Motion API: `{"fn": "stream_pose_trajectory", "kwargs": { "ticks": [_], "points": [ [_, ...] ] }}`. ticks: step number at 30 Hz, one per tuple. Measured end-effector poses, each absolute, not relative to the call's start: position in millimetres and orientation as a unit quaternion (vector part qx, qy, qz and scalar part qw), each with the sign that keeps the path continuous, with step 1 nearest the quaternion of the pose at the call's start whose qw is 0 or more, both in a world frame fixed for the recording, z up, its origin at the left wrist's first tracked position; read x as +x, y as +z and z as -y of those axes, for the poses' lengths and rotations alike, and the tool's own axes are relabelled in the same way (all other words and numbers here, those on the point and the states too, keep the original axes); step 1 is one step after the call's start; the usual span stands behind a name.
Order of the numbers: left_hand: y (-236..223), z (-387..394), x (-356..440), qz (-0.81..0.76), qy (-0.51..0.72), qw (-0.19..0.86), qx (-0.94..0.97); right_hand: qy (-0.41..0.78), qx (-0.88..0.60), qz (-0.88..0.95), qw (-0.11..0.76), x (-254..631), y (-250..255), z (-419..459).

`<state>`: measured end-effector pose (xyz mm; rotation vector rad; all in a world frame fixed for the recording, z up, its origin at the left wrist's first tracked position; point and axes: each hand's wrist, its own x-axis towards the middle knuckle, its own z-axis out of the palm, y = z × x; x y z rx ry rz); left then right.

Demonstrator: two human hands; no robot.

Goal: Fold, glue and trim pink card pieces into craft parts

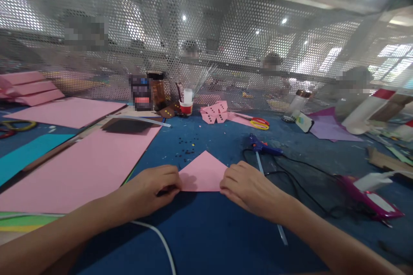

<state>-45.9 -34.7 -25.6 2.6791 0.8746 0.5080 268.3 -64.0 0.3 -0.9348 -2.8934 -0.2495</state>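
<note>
Centre stage, a small pink triangular piece of folded-looking paper sits on the dark blue tabletop, point facing away, long straight edge nearest the person, and both hands are on it! The left hand has its fingers curled in, closed over the left corner; the right hand mirrors it on the right corner, fingertips bunched with little gap showing, a grip that seems meant to keep that near edge straight and flat. Just beyond the tip, tiny black paper bits lie scattered. Over to the right, a blue glue gun rests on its side, cable trailing, likely parked there for easy reach. Further back, a pink folded paper shape with black dots stands beside red-and-yellow-handled scissors, clear of the working spot. Out left, large flat pink paper sheets spread wide, perhaps kept aside as stock, and behind them a dark phone stands upright, its lit screen turned this way, presumably for viewing
</note>
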Motion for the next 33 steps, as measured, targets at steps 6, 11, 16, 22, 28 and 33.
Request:
{"fn": "stream_pose_trajectory", "kwargs": {
  "ticks": [6,11,16,22,28,33],
  "points": [
    [-23,36,-45,-0.329,0.173,0.16,0.914,-0.093,-0.303,0.947,0.059,267,-4,62],
    [-22,38,-45,-0.329,0.176,0.165,0.913,-0.106,-0.305,0.943,0.078,262,-9,61],
    [-22,37,-44,-0.335,0.174,0.16,0.912,-0.127,-0.295,0.943,0.086,259,-14,60],
    [-17,43,-38,-0.331,0.173,0.144,0.916,-0.15,-0.284,0.942,0.093,257,-16,59],
    [-18,49,-27,-0.28,0.181,0.129,0.934,-0.139,-0.281,0.945,0.092,257,-16,60],
    [-25,48,-25,-0.289,0.199,0.14,0.926,-0.107,-0.295,0.945,0.092,258,-12,62]
  ]
}}
